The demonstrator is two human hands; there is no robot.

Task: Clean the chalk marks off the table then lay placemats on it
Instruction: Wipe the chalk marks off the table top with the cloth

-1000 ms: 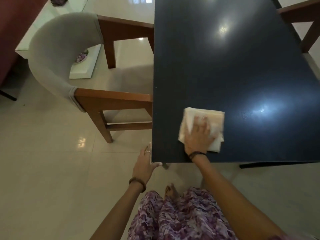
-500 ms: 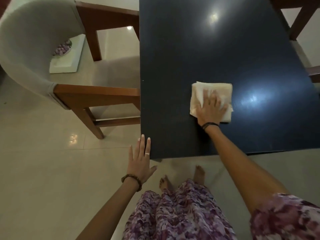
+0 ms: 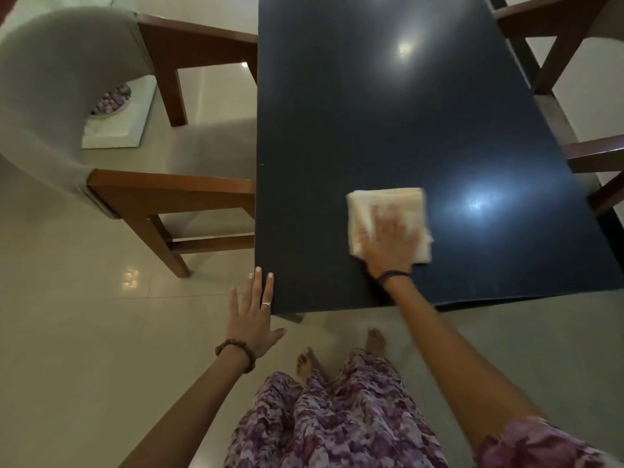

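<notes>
So the right hand (image 3: pixel 388 244) is flat on a folded cream cloth (image 3: pixel 388 211), palm down with the fingers spread, pressing it onto the dark desk (image 3: pixel 371 113). It's not really gripping the cloth, just an open hand laid on top. The hand looks a bit blurry. The cloth sits near the desk's near edge, toward roughly 5 o'clock on the desk top, and its far half sticks out past the fingertips. There's a dark band around that wrist.

The left hand (image 3: pixel 251 315) is open too, fingers straight and together, holding nothing. Its fingertips are right at the near left corner of the desk, about 7 o'clock on the desk top; can't tell if they actually touch the edge. It has a ring on one finger and a beaded bracelet (image 3: pixel 236 352) on the wrist.

The desk top is shiny, with two light glares on it, one just right of the cloth at 3 o'clock from it. I can't make out any chalk marks on the surface from here.

A wooden chair (image 3: pixel 152 197) with a grey padded back stands at the desk's left side, 9 o'clock, and part of another wooden chair (image 3: pixel 567 35) shows at 2 o'clock. Below, bare feet on the tiled floor (image 3: pixel 84 332) and a purple flowery skirt (image 3: pixel 331 427).
</notes>
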